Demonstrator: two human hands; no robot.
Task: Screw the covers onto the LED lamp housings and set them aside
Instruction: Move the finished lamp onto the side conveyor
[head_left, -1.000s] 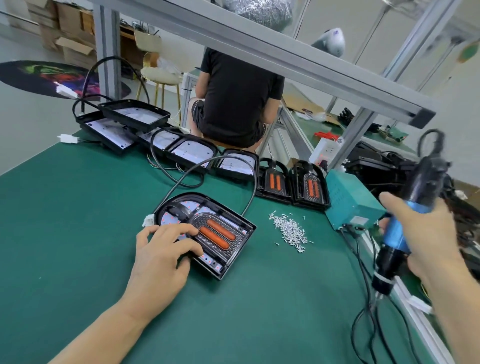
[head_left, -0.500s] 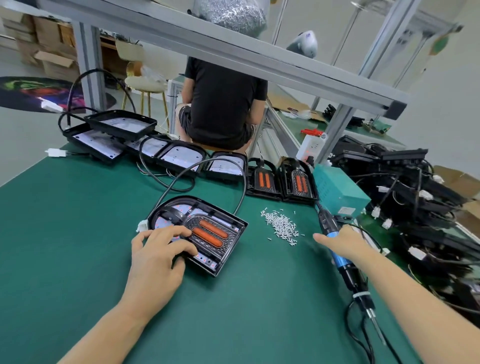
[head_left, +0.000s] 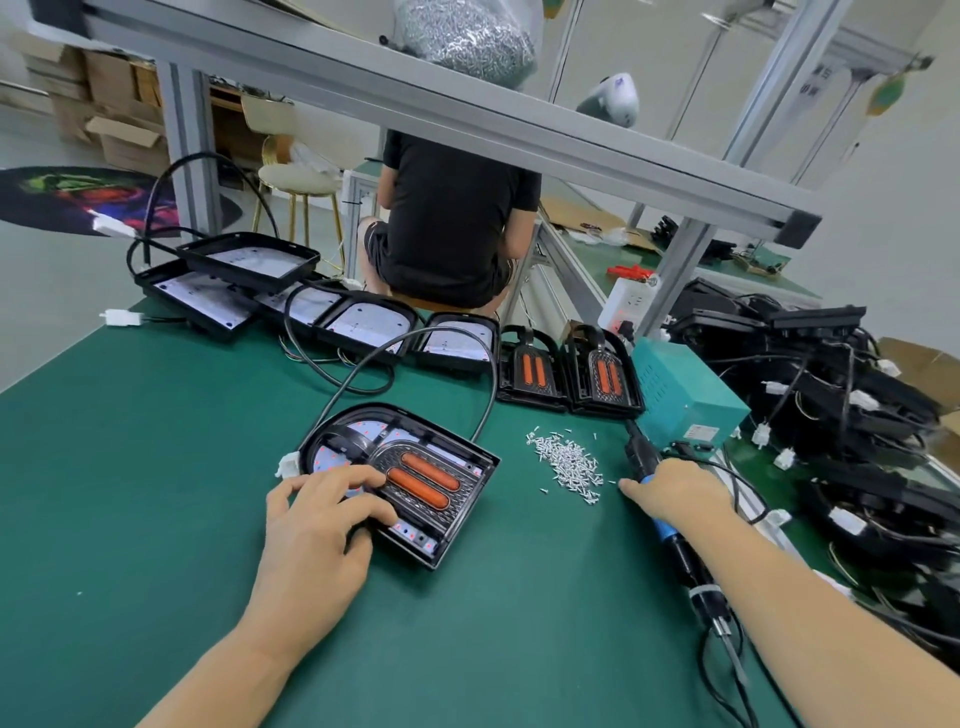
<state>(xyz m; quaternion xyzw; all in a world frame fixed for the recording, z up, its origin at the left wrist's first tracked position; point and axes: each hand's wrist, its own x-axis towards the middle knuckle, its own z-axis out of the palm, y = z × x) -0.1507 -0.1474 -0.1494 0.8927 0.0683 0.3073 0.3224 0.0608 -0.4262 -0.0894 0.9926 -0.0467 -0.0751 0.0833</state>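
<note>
A black LED lamp housing (head_left: 457, 514) lies mid-table with its cover (head_left: 423, 480), which has two orange strips, seated inside. My left hand (head_left: 317, 525) rests on the housing's near left part, fingers bent and pressing down on the cover's edge. Right of it is a pile of small silver screws (head_left: 569, 462). My right hand (head_left: 675, 493) lies palm down over a blue and black electric screwdriver (head_left: 685, 561), holding it against the mat. Its forefinger stretches out to the edge of the screw pile.
Several open housings (head_left: 363, 325) and two covered lamps (head_left: 571, 374) line the table's far edge. A teal power box (head_left: 685, 400) stands beyond my right hand. Black lamps with cables (head_left: 831, 415) are heaped at the right. A seated person (head_left: 452, 223) faces away behind the table.
My right hand has brought the screwdriver down from upright in the air to lie flat on the mat beside the screws. My left hand has stayed on the housing.
</note>
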